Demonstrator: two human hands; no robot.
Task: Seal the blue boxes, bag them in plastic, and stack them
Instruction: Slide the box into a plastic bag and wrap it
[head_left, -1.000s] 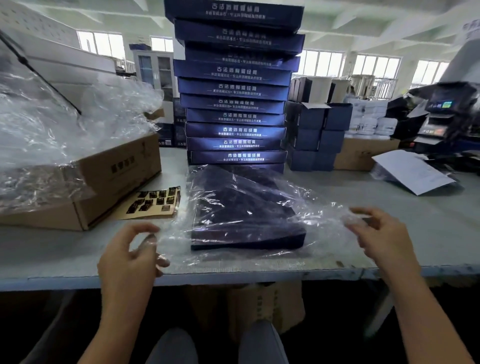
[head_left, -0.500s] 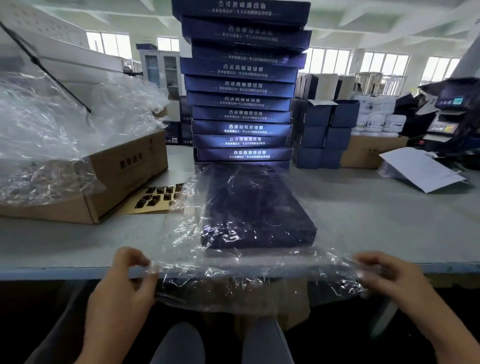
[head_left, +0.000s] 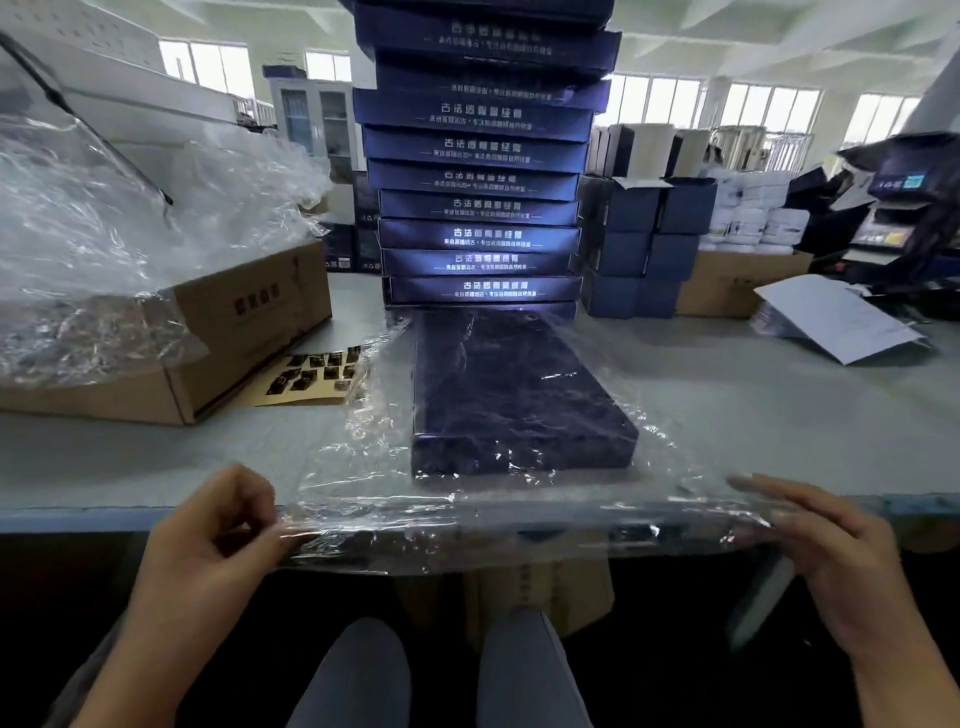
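Blurred, seemingly Chinese lettering (head_left: 491, 235) on stacked boxes (head_left: 480, 179)

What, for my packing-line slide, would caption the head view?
Left hand and right hand hold taut a plastic bag containing a blue box, before a tall stack of boxes.

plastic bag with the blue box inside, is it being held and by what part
Yes: the plastic bag is held by its near edge, left hand pinching the left end, right hand gripping the right end.

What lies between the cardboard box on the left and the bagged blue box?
A tan sheet of small dark stickers lies there, shown in the head view.
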